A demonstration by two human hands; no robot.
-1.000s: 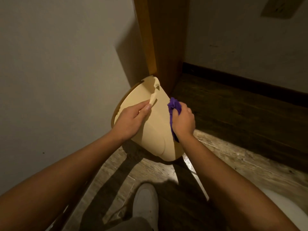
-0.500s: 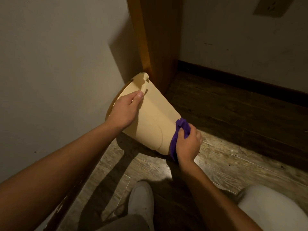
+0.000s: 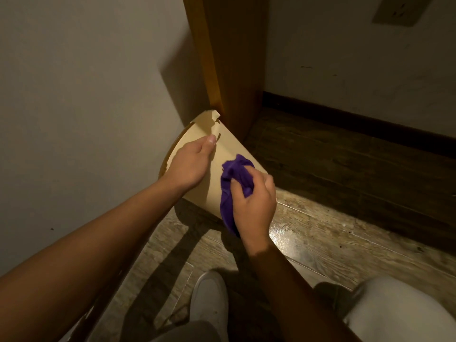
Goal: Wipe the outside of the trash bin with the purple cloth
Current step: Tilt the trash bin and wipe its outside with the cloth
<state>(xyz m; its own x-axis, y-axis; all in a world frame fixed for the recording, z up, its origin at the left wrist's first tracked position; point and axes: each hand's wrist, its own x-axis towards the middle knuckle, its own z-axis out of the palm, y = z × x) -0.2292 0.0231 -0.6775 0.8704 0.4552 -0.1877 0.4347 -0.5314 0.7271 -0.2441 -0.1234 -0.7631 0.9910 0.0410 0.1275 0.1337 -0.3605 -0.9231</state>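
A cream plastic trash bin [image 3: 212, 191] is tilted over on the floor, its mouth turned toward the left wall and its base toward me. My left hand [image 3: 190, 164] grips the bin near its rim, thumb on the outer wall. My right hand [image 3: 254, 203] is closed on a bunched purple cloth [image 3: 233, 183] and presses it against the bin's outer side near the base. The cloth hangs down past the bin's bottom edge.
A white wall [image 3: 86, 107] runs close on the left and a wooden door frame [image 3: 229, 70] stands right behind the bin. Dark baseboard [image 3: 357, 124] and wood-look floor [image 3: 320, 230] lie to the right. My white shoe [image 3: 209, 299] is below the bin.
My right hand with the cloth swept down the bin's side to its base, then shifted leftward onto the bin's facing wall. My left hand kept its hold near the rim.
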